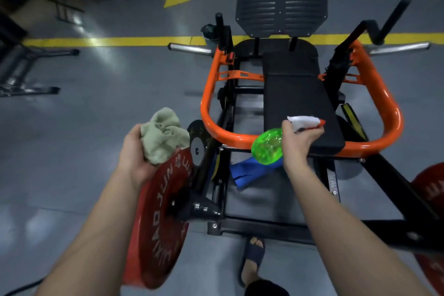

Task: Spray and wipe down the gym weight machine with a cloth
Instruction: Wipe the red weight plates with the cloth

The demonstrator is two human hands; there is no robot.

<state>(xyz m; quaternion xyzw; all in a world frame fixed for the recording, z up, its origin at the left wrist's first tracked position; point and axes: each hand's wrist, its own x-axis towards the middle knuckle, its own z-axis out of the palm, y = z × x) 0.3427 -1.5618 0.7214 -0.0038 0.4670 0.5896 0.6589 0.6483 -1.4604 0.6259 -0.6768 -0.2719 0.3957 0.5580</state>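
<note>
The weight machine stands in front of me, with an orange tubular frame [374,94] looping around a black padded bench [298,96] and a black slatted footplate [281,13] at the far end. My left hand [134,154] grips a bunched pale green cloth [162,136] out to the left of the frame, above a red weight plate [158,221]. My right hand [299,142] holds a green spray bottle [268,146] by its white trigger head [304,121], the red nozzle pointing at the near end of the bench.
A second red plate [430,190] sits at the right edge. A blue cloth [249,173] lies on the machine's base under the bottle. Chrome bars [189,48] stick out on both sides. My sandalled foot [252,257] stands by the base. Other equipment legs [26,72] are at far left.
</note>
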